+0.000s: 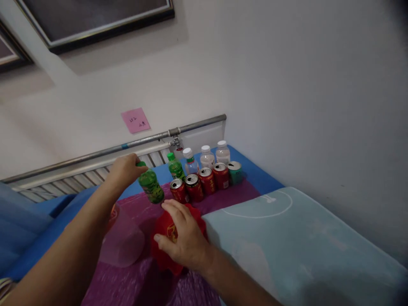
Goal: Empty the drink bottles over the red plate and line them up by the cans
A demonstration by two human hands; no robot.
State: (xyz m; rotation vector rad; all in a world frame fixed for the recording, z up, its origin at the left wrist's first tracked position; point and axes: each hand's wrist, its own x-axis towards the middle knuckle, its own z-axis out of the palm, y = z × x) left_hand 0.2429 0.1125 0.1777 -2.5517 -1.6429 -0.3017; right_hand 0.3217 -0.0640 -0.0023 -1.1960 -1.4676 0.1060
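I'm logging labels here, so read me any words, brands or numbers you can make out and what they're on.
Nothing reads clearly.
Pink note: dark handwriting, too small to read.
Red cans: yellow print, blurred.
Green bottle under the left hand: label blurred.
Red bag under the right hand: gold mark, unreadable.

– What does the room look like?
– A plain white wall (pixel 287 85) fills most of the view and meets a second wall in a corner at the upper left. Two dark-framed pictures (pixel 95 19) hang high up, cut off by the edge.
– Anything else on the wall?
– A pink sticky note (pixel 135 120) with small writing, too small to read. Below it a grey metal pipe (pixel 143 139) runs along the wall above what may be a ribbed white radiator (pixel 92 172).
– And the furniture?
– A surface under a blue cover (pixel 255 170), with a purple cloth (pixel 236 191) across it and a pale blue mat (pixel 302 246) at the right.
– Light?
– Soft and even.
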